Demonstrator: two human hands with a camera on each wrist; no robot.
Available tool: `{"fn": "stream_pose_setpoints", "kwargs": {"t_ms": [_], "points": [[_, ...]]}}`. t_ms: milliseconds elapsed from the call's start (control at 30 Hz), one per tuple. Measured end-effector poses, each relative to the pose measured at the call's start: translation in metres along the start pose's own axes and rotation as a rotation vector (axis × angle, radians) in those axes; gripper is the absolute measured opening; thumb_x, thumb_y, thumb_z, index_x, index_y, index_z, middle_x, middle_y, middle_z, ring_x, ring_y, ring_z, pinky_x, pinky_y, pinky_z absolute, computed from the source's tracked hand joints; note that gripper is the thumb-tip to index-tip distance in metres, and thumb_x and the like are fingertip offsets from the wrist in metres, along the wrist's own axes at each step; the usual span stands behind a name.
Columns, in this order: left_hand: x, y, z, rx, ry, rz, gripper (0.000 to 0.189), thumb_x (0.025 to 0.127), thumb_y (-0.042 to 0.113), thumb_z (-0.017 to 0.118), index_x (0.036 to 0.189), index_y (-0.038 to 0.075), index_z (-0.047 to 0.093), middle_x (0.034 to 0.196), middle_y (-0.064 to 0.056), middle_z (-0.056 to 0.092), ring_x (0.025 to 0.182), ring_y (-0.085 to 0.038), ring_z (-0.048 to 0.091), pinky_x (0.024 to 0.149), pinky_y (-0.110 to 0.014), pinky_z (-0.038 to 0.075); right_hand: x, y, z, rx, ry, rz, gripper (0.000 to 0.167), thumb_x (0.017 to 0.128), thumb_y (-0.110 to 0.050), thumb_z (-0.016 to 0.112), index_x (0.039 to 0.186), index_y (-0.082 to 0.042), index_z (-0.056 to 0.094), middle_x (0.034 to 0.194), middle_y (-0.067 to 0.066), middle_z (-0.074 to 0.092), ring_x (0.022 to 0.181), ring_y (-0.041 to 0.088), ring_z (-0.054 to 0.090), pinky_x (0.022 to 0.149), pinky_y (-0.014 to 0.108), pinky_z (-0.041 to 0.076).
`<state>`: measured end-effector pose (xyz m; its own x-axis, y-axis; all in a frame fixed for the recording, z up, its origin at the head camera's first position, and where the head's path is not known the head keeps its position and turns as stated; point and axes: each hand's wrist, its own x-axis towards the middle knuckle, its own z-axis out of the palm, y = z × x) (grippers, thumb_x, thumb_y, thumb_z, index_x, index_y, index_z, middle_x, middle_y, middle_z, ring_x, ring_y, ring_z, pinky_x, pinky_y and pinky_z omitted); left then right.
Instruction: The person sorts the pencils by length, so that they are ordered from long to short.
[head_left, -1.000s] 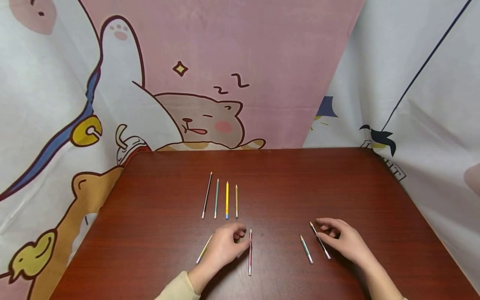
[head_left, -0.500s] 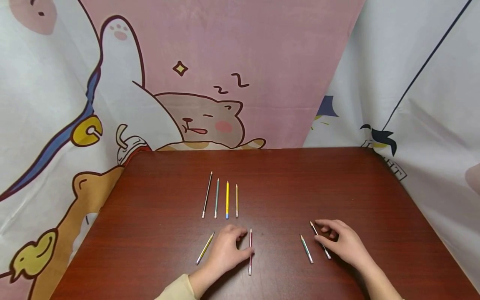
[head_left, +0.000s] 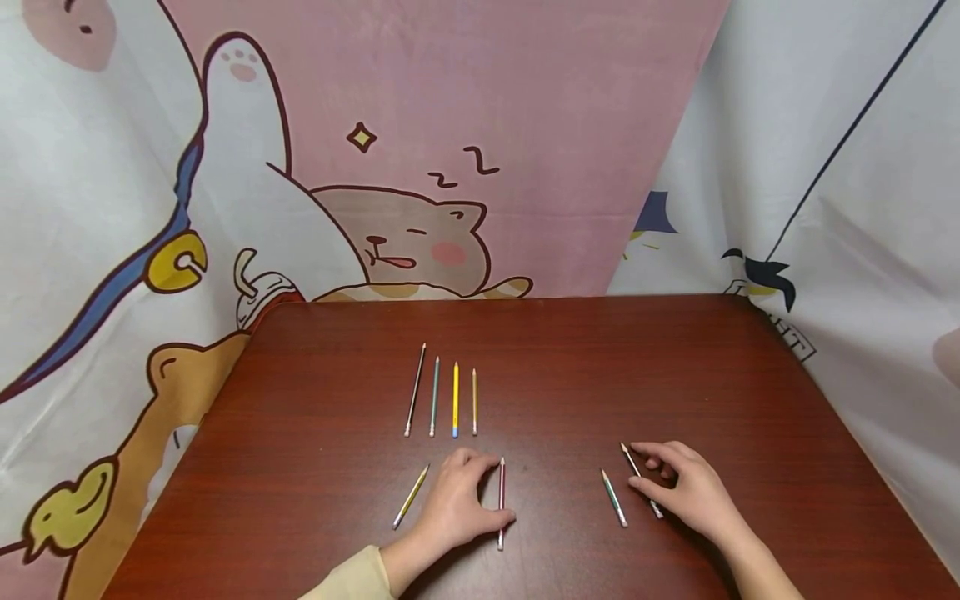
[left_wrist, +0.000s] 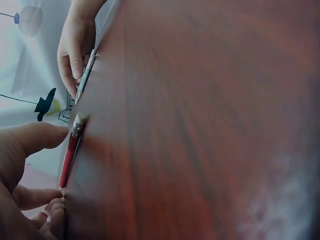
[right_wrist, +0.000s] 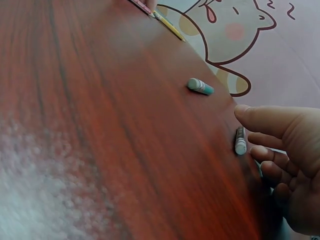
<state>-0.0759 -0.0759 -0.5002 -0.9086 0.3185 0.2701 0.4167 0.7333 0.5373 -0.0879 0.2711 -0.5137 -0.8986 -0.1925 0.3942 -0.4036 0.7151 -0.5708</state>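
Seemingly to span it, left hand (head_left: 459, 498), thumb and fingers apart, straddles slim red wooden pencil (head_left: 502, 490) midway between table's (head_left: 322, 383) side edges; right hand (head_left: 688, 490), likewise spread, beside slim black wooden pencil (head_left: 629, 457) nearer right edge.

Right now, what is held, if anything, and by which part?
Nothing appears held: the left hand is spread over the red pencil, the right hand over the dark pencil; touch is unclear.

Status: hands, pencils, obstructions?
Left hand at red pencil, right hand at dark pencil. Both pencils lying on tabletop; firm grip not evident. No obstruction seen.
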Motion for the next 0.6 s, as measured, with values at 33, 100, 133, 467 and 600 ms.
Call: {"fn": "stream_pose_setpoints", "kwargs": {"t_ms": [33, 100, 133, 467, 600], "points": [[0.0001, -0.0001, 0.0007, 0.002, -0.004, -0.006, 0.065, 0.056, 0.036, 0.089, 0.111, 0.008, 0.069, 0.100, -0.001, 0.058, 0.094, -0.022, 0.057, 0.082, -0.036, 0.047, -0.0003, 0.0000, 0.0003, -0.003, 0.004, -0.006, 0.045, 0.066, -0.011, 0.091, 0.107, -0.012, 0.073, 0.082, -0.011, 0.057, 0.069, 0.006, 0.048, 0.062, 0.021, 0.037], [0.0004, -0.0001, 0.0019, 0.005, -0.011, -0.019, 0.066, 0.056, 0.036, 0.090, 0.111, 0.008, 0.068, 0.100, -0.001, 0.057, 0.095, -0.022, 0.056, 0.083, -0.036, 0.046, -0.0007, 0.0006, 0.0008, -0.014, 0.007, -0.012, 0.046, 0.065, -0.012, 0.091, 0.107, -0.012, 0.073, 0.083, -0.011, 0.057, 0.069, 0.005, 0.047, 0.062, 0.021, 0.037], [0.0006, -0.0006, 0.0027, 0.007, -0.014, -0.027, 0.066, 0.055, 0.037, 0.090, 0.111, 0.008, 0.068, 0.101, -0.001, 0.057, 0.096, -0.022, 0.056, 0.084, -0.036, 0.046, -0.0009, 0.0007, 0.0011, -0.021, 0.006, -0.013, 0.046, 0.065, -0.013, 0.092, 0.107, -0.012, 0.073, 0.083, -0.011, 0.057, 0.069, 0.005, 0.047, 0.062, 0.021, 0.037], [0.0032, -0.0053, 0.0074, 0.024, 0.031, -0.002, 0.059, 0.058, 0.030, 0.091, 0.106, 0.008, 0.066, 0.094, -0.001, 0.058, 0.089, -0.020, 0.057, 0.079, -0.034, 0.046, -0.0005, -0.0003, 0.0035, -0.082, 0.011, -0.007, 0.048, 0.065, -0.014, 0.092, 0.109, -0.016, 0.073, 0.083, -0.013, 0.053, 0.069, 0.004, 0.045, 0.061, 0.025, 0.036], [0.0059, -0.0078, 0.0080, 0.018, 0.045, 0.014, 0.052, 0.060, 0.027, 0.091, 0.102, 0.008, 0.066, 0.089, 0.000, 0.059, 0.082, -0.017, 0.055, 0.074, -0.032, 0.045, 0.0002, -0.0011, 0.0041, -0.085, 0.027, -0.009, 0.043, 0.066, -0.010, 0.091, 0.105, -0.016, 0.073, 0.080, -0.013, 0.051, 0.067, 0.003, 0.044, 0.059, 0.024, 0.035]]}}
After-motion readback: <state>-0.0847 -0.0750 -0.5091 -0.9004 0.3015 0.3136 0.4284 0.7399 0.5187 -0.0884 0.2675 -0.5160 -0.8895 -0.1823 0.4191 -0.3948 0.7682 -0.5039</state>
